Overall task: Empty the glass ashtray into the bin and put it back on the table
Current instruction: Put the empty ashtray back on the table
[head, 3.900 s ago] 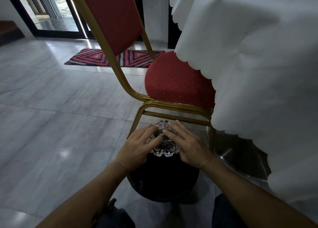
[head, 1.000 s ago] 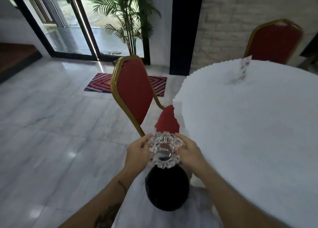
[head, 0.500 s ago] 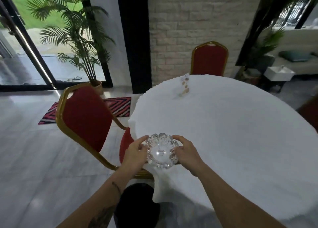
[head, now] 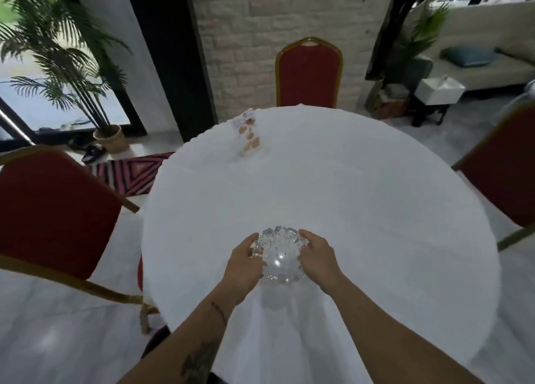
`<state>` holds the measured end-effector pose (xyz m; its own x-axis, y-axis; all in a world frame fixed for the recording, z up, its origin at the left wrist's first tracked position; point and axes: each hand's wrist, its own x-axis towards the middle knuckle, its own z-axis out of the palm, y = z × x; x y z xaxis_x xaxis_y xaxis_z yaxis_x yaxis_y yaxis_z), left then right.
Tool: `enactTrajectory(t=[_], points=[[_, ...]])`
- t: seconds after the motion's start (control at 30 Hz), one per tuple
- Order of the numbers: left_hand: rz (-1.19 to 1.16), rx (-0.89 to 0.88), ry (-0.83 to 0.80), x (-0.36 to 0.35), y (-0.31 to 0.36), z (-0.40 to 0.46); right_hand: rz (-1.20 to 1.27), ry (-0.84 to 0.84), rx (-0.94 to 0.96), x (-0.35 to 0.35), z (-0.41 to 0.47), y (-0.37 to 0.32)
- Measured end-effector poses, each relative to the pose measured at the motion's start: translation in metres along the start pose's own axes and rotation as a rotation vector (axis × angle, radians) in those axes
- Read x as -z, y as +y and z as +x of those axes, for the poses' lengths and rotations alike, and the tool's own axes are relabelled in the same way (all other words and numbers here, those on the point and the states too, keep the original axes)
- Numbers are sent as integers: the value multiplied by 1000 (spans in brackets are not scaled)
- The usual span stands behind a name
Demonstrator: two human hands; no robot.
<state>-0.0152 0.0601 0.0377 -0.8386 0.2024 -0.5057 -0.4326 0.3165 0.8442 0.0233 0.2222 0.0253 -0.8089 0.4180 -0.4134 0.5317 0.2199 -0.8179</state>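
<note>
Now over the near part of the white surface (head: 362, 198), no longer above the bin. Glass ashtray (head: 279, 257) pinched between left hand (head: 243, 265) and right hand (head: 317, 257). Looks emptied; only setting down and letting go probably left.

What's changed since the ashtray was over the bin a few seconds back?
The glass ashtray went from upside down over the bin up and across to the white table, now upright near its front edge. Unchanged: left hand and right hand still grip its sides.
</note>
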Motion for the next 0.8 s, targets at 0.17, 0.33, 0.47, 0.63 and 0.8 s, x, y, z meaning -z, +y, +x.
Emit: enactTrajectory(t=[0.17, 0.33, 0.47, 0.63, 0.8], points=[[68, 34, 38, -36, -35, 65, 4, 12, -46, 24, 24, 8], [110, 21, 81, -64, -3, 61, 39, 48, -35, 37, 37, 11], [178, -9, 123, -79, 14, 57, 46, 15, -57, 44, 51, 15], [231, -17, 179, -80, 20, 65, 6, -55, -47, 46, 63, 20], [299, -81, 172, -73, 29, 65, -63, -106, -4, 51, 66, 21]])
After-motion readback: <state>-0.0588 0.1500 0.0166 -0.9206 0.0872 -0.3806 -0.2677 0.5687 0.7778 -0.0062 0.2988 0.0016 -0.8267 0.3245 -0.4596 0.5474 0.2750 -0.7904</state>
